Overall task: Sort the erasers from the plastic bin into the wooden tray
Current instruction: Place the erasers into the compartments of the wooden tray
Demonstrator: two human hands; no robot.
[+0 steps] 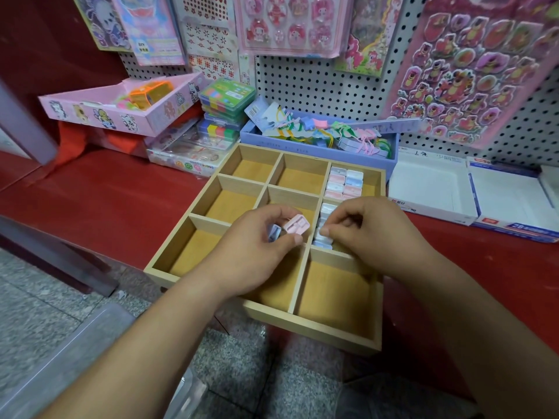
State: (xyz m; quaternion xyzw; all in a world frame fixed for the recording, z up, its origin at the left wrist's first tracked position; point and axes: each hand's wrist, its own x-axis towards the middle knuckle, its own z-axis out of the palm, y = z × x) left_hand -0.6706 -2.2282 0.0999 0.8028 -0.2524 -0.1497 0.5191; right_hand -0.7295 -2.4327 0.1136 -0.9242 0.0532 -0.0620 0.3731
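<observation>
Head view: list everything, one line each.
tray: 1, light wood, nine cells, on red shelf
far erasers: about eight, pink, blue, white, far-right cell
stack: count hidden, white and blue, middle-right cell
pink eraser: 1, pink, in left hand
bin: 1, clear, bottom left
purple box: 1, purple, behind tray
pink box: 1, pink, far left
cartons: 2, white, right
stickers: several sheets, mostly pink, pegboard
left hand: 1, fingers pinch pink eraser
right hand: 1, fingers pinch at stack
</observation>
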